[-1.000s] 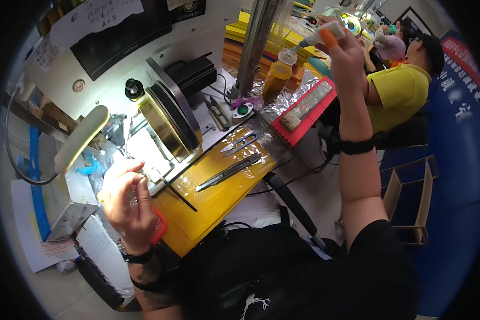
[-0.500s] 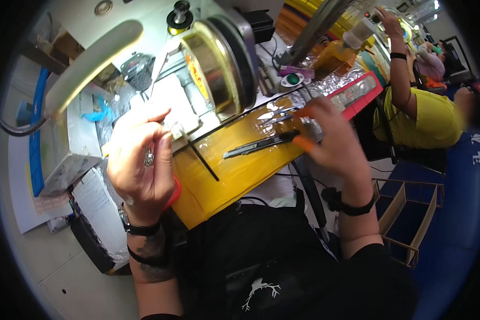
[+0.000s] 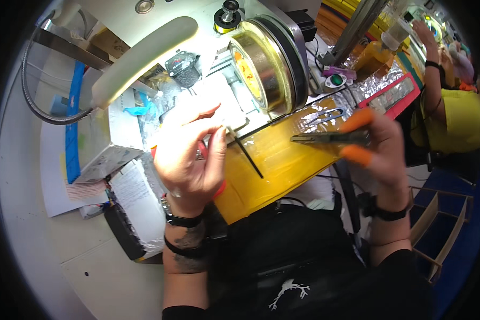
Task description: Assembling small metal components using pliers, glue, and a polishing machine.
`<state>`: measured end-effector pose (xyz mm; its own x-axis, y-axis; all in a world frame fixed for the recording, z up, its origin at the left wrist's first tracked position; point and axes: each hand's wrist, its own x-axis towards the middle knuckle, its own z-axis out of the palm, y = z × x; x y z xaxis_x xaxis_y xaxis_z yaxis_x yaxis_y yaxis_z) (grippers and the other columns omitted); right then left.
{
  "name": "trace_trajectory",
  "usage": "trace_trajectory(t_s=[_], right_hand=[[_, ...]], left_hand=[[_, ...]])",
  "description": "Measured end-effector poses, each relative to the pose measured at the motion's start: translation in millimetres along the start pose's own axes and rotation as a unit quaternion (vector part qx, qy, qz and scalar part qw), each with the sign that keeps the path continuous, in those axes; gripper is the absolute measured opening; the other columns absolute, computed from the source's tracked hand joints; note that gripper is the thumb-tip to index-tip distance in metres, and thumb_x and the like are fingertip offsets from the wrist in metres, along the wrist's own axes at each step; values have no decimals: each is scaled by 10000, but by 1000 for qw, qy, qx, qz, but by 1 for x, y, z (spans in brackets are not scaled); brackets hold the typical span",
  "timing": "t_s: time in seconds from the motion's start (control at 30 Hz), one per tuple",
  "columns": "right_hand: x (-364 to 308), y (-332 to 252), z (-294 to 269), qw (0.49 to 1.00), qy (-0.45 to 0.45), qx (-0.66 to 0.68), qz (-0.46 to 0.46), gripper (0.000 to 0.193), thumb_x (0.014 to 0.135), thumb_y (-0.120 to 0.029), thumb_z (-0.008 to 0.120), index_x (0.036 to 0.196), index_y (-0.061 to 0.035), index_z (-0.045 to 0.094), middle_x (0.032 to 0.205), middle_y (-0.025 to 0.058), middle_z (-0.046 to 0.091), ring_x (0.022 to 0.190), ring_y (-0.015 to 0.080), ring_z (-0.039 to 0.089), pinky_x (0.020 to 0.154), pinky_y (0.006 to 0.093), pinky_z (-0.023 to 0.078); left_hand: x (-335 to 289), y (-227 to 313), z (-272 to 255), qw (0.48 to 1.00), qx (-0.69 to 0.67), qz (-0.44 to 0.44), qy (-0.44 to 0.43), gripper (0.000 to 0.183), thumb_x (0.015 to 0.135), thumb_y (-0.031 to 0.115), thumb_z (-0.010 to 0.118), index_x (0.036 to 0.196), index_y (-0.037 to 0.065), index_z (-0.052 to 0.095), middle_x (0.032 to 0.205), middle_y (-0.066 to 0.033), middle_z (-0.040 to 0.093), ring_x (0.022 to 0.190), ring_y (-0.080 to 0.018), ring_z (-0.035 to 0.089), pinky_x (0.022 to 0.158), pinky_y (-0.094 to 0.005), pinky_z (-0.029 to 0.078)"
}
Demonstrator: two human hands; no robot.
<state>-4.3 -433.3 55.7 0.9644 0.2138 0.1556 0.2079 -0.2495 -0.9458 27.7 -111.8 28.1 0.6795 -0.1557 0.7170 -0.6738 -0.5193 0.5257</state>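
Orange finger covers wrap the thumb and a finger of my right hand (image 3: pixel 381 146), which grips a black utility knife (image 3: pixel 325 138) pointing left above the yellow mat (image 3: pixel 282 173). My left hand (image 3: pixel 189 160) is closed in a pinch under the lamp's glare; what sits between its fingertips is washed out. Something red shows behind its palm. A thin black rod (image 3: pixel 248 158) lies on the mat just right of my left hand. Slim metal tweezers (image 3: pixel 325 116) rest at the mat's far side, beyond the knife.
A curved lamp (image 3: pixel 144 61) arches over the far left. A round drum-shaped machine part (image 3: pixel 261 69) stands behind the mat, with a thread spool (image 3: pixel 227 18) nearby. A white box (image 3: pixel 112 136) and papers (image 3: pixel 136 202) lie left. A person in yellow (image 3: pixel 461 122) sits at right.
My right hand has taken hold of the utility knife and lifted it off the mat. My left hand keeps its pinch. The whole view has shifted, moving the scene rightward.
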Motion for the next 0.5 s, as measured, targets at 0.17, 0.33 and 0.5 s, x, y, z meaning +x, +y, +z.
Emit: trace_trajectory(t_s=[0.17, 0.33, 0.5], right_hand=[[16, -4, 15, 985, -102, -130, -53, 286, 774, -68, 828, 1039, 3, 747, 862, 107, 707, 756, 251, 671, 709, 321, 501], [21, -35, 37, 982, 28, 8, -186, 245, 776, -193, 821, 958, -36, 772, 861, 88, 725, 779, 229, 710, 1096, 568, 488], [43, -38, 66, 959, -16, -123, -254, 385, 870, -394, 817, 993, -68, 652, 881, 101, 675, 799, 219, 669, 1201, 722, 280]], left_hand=[[4, 0, -9, 1000, 23, 14, -9, 150, 842, -82, 702, 973, -11, 693, 1105, -208, 756, 1063, -311, 716, 977, -399, 537], [6, -5, -9, 1000, 21, 11, -19, 139, 829, -71, 706, 953, -10, 693, 1090, -203, 762, 1041, -313, 717, 963, -399, 534], [5, -8, -9, 1000, 9, 10, -11, 123, 819, -55, 708, 931, -8, 688, 1082, -209, 764, 1017, -310, 718, 953, -400, 533]])
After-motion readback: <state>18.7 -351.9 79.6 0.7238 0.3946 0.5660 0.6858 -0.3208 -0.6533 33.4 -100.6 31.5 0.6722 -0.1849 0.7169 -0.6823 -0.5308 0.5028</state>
